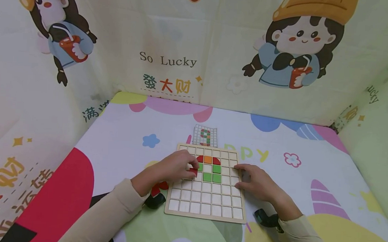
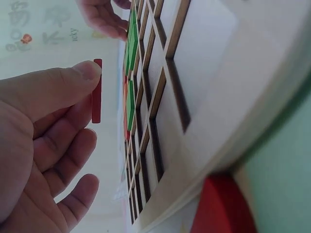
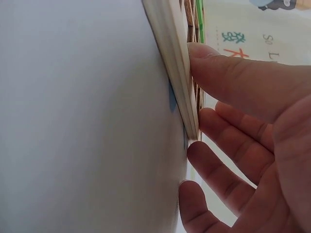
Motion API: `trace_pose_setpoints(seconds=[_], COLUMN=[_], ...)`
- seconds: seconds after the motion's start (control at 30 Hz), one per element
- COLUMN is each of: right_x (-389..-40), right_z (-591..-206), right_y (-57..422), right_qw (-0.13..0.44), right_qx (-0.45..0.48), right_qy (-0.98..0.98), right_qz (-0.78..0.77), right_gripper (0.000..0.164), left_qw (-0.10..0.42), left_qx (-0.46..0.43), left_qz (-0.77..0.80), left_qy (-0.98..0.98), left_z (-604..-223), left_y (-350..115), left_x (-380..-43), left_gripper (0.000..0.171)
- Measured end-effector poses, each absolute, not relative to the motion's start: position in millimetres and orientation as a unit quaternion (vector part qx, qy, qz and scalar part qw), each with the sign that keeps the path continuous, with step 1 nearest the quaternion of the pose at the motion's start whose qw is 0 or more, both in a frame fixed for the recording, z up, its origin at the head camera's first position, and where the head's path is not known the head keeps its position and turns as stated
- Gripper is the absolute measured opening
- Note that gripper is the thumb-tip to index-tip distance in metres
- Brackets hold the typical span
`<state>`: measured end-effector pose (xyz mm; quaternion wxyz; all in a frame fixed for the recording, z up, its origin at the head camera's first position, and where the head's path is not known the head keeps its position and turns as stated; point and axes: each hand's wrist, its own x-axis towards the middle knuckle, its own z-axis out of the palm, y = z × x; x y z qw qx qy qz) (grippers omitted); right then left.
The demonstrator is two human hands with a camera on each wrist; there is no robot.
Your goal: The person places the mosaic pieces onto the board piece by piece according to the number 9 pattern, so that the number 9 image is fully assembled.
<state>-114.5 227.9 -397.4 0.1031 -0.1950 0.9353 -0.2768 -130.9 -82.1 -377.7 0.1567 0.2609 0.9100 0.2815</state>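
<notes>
A wooden grid board lies flat on the printed cloth. In its upper middle squares sit red quarter-round tiles, an orange tile and several green tiles. Between thumb and fingers, my left hand pinches a thin red tile above the left part of the board. Beneath that tile, part of the grid is hidden by the hand. My right hand rests at the board's right edge, thumb and fingertips touching the rim, fingers loosely bent.
A small pattern card with a coloured grid lies just behind the board. Red pieces lie left of the board beneath my left wrist. Dark wrist cameras show near both sleeves. A printed curtain encloses the table's back and sides.
</notes>
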Motion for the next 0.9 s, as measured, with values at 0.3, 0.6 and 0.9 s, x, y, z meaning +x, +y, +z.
trace_pose_setpoints(seconds=[0.3,0.6,0.9], right_x=[-115.4,-115.7,-115.0], right_z=[-397.9,-398.1,-398.2], right_y=[228.3,229.3,229.3], right_qw=[0.099,0.097,0.1], right_qx=[-0.201,-0.206,-0.202], right_qy=[0.934,0.934,0.935], right_qz=[-0.277,-0.276,-0.275], right_gripper=[0.053,0.053,0.053], left_qw=[0.159,0.161,0.168], left_qx=[0.271,0.279,0.284], left_qz=[0.264,0.251,0.246], left_qy=[0.912,0.913,0.911], left_z=[-380.4,-383.3,-384.5], left_y=[-76.0,-72.6,-70.3], left_x=[-131.7,-133.3,-133.8], left_gripper=[0.022,0.019,0.015])
